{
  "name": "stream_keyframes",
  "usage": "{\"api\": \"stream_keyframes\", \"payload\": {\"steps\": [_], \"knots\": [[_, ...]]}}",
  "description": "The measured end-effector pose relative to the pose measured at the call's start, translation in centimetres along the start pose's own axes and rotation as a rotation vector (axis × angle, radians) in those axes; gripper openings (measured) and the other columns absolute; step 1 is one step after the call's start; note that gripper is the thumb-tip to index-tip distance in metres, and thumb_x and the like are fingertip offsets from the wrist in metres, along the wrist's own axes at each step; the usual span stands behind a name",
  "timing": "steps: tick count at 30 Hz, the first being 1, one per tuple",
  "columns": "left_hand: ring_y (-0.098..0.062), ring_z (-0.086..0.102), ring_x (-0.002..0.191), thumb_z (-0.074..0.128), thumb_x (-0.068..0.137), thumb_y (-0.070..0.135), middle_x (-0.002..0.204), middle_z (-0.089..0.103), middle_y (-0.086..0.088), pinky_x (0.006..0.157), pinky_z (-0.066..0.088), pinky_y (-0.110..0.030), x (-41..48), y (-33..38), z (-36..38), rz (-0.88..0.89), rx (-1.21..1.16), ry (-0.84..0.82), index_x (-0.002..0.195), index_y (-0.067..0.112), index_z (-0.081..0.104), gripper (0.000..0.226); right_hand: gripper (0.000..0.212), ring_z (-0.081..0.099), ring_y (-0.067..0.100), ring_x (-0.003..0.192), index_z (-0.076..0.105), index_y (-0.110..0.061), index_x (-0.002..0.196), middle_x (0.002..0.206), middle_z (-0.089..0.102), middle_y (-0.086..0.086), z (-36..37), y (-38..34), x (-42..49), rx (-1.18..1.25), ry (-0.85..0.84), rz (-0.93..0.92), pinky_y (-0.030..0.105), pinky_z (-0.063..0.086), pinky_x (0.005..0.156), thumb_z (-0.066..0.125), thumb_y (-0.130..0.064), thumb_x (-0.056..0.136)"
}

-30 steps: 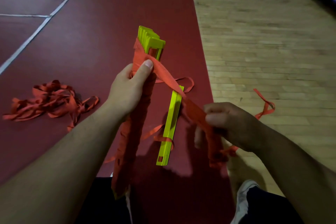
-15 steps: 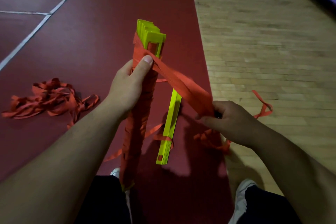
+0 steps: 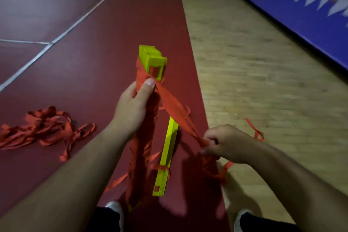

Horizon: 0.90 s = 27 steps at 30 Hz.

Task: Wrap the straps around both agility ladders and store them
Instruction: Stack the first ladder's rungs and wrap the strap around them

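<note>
1 loose strap tangle (image 3: 42, 128) on mat (image 3: 90, 66)

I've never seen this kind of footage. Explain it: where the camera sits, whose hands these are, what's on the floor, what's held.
No machine here: a person wears the camera on the head, looking down at their hands. The left hand grips a long bundle of yellow ladder rungs, thumb pressing its red wrapping. The right hand pinches the red strap, stretched taut from the bundle. On the red floor lie a second yellow rung stack and, further left, a loose pile of red straps.
</note>
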<state>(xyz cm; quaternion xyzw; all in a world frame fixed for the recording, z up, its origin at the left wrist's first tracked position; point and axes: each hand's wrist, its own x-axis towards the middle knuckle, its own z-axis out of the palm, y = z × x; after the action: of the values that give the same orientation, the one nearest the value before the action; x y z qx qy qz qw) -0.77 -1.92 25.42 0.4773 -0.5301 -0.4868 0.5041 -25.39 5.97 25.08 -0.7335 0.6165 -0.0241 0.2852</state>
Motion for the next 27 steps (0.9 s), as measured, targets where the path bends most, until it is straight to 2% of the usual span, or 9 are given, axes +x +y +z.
{"api": "stream_keyframes", "payload": {"steps": [3,6,8,10,13,14,19,23,27], "knots": [[-0.019,0.058,0.075,0.057,0.076,0.073,0.080,0.067,0.000,0.074,0.048,-0.044,0.3,4.4,0.4,0.051,0.002,-0.023,0.093,0.020,0.071,0.057,0.028,0.057,0.015,0.069,0.060,-0.015,0.075,0.078,0.067,0.006,-3.0,-1.8,0.3,-0.153,0.035,0.016,0.033,0.040,0.063,0.073,-0.035,0.089],[-0.021,0.068,0.087,0.057,0.073,0.075,0.093,0.076,-0.003,0.089,0.054,-0.046,1.0,11.4,0.0,0.134,-0.030,-0.009,0.099,0.021,0.074,0.062,0.020,0.064,0.029,0.096,0.062,-0.017,0.093,0.099,0.070,0.010,-8.8,-4.5,0.6,-0.351,0.252,0.025,0.033,0.043,0.072,0.056,-0.035,0.098],[-0.025,0.071,0.100,0.057,0.071,0.077,0.099,0.077,-0.004,0.098,0.052,-0.053,1.2,15.9,-0.3,0.186,-0.037,-0.014,0.098,0.028,0.076,0.060,0.018,0.064,0.033,0.098,0.064,-0.020,0.100,0.105,0.070,0.012,-14.8,-6.8,0.1,-0.425,0.446,0.115,0.034,0.050,0.078,0.048,-0.028,0.097],[-0.026,0.071,0.102,0.056,0.069,0.078,0.099,0.077,-0.002,0.098,0.051,-0.055,0.6,19.4,-0.8,0.258,-0.036,-0.001,0.095,0.033,0.077,0.055,0.020,0.062,0.032,0.088,0.063,-0.021,0.100,0.098,0.069,0.009,-21.1,-9.9,-1.9,-0.363,0.752,0.180,0.038,0.053,0.076,0.044,-0.023,0.094],[-0.024,0.072,0.099,0.055,0.070,0.079,0.096,0.077,0.000,0.098,0.052,-0.053,-0.7,23.1,-1.7,0.334,-0.047,0.051,0.096,0.035,0.077,0.056,0.019,0.048,0.026,0.075,0.059,-0.023,0.101,0.082,0.056,0.002,-27.4,-14.6,-6.8,-0.067,1.371,-0.004,0.034,0.035,0.063,0.043,-0.015,0.095],[-0.024,0.072,0.097,0.055,0.071,0.079,0.095,0.078,0.000,0.097,0.053,-0.054,-1.4,24.2,-2.1,0.352,-0.057,0.065,0.096,0.034,0.077,0.057,0.020,0.047,0.023,0.071,0.058,-0.024,0.100,0.079,0.054,-0.001,-27.9,-15.9,-8.3,-0.026,1.397,-0.050,0.033,0.032,0.061,0.043,-0.012,0.095],[-0.025,0.073,0.092,0.055,0.073,0.078,0.092,0.078,-0.002,0.092,0.055,-0.054,-4.3,25.1,-2.8,0.295,-0.106,0.060,0.092,0.032,0.077,0.054,0.013,0.062,0.010,0.075,0.069,-0.018,0.101,0.090,0.070,-0.002,-23.0,-16.3,-9.7,-0.338,0.341,0.215,0.025,0.045,0.061,0.057,-0.017,0.098],[-0.035,0.072,0.093,0.057,0.070,0.080,0.092,0.077,-0.009,0.091,0.054,-0.060,-5.9,23.7,-2.6,0.231,-0.105,0.049,0.092,0.028,0.076,0.060,0.015,0.064,0.013,0.083,0.076,-0.014,0.096,0.095,0.075,0.002,-18.8,-15.4,-9.9,-0.268,0.347,0.040,0.007,0.040,0.056,0.066,-0.025,0.094],[-0.019,0.074,0.090,0.056,0.084,0.067,0.091,0.078,0.000,0.092,0.056,-0.047,-6.9,23.5,-2.8,0.247,-0.108,0.077,0.088,0.026,0.076,0.046,0.027,0.065,0.007,0.075,0.072,-0.025,0.073,0.078,0.073,-0.007,-17.1,-14.7,-10.0,-0.168,0.201,0.008,0.021,0.046,0.068,0.073,-0.049,0.086]]}}
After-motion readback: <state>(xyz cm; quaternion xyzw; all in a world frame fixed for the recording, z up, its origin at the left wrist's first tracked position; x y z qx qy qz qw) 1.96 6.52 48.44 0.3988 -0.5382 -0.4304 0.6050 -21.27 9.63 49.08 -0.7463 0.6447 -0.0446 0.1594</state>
